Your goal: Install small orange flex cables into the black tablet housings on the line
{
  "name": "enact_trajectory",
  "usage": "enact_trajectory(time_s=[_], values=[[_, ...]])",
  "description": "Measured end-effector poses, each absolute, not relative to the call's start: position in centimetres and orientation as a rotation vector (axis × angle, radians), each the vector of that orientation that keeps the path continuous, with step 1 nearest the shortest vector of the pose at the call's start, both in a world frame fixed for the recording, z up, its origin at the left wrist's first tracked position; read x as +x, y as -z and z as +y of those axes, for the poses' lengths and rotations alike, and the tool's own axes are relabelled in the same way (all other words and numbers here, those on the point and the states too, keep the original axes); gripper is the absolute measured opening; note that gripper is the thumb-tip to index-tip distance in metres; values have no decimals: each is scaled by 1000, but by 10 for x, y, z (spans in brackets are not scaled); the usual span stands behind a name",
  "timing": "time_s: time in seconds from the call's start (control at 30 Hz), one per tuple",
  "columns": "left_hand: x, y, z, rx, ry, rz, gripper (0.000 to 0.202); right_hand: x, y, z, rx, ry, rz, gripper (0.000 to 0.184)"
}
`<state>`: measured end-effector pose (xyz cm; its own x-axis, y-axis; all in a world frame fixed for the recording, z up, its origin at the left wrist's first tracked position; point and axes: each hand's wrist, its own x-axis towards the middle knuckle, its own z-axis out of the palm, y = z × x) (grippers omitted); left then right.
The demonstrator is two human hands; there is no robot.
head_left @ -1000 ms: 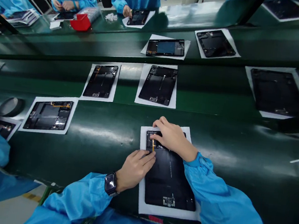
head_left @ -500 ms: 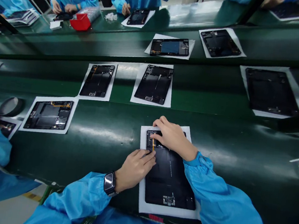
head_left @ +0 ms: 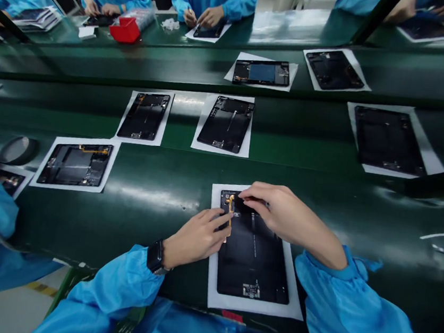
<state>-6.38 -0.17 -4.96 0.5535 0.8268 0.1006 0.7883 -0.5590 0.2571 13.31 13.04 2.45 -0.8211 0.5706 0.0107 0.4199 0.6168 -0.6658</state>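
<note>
A dark tablet housing (head_left: 253, 261) lies back-up or opened on a white sheet (head_left: 213, 299) in front of me, its inner parts showing. An orange flex cable (head_left: 231, 205) runs along its upper left edge. My left hand (head_left: 198, 237) rests from the left with fingertips on the lower part of this cable, fingers stretched and slightly spread. Over the housing's top edge hovers my right hand (head_left: 281, 208), its fingers extended near the cable's upper end and the thumb a little apart. Nothing shows between them.
Other tablet housings on white sheets lie around, including one (head_left: 76, 164) at left and one (head_left: 227, 123) on the green belt (head_left: 289, 142). A round dark dish (head_left: 17, 150) stands at left. A red bin (head_left: 125, 30) stands across the line, where several co-workers in blue sit.
My right hand has lifted off the cable's upper end and shifted right, uncovering it. My left hand stays at the cable. Across the line, a co-worker's hands have come onto their tablet.
</note>
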Motion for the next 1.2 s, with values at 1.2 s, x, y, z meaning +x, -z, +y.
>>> enact_trajectory(time_s=[1.2], values=[[-81, 62, -5, 2361, -558, 1355, 82, 289, 56, 14, -833, -145, -2635, 51]])
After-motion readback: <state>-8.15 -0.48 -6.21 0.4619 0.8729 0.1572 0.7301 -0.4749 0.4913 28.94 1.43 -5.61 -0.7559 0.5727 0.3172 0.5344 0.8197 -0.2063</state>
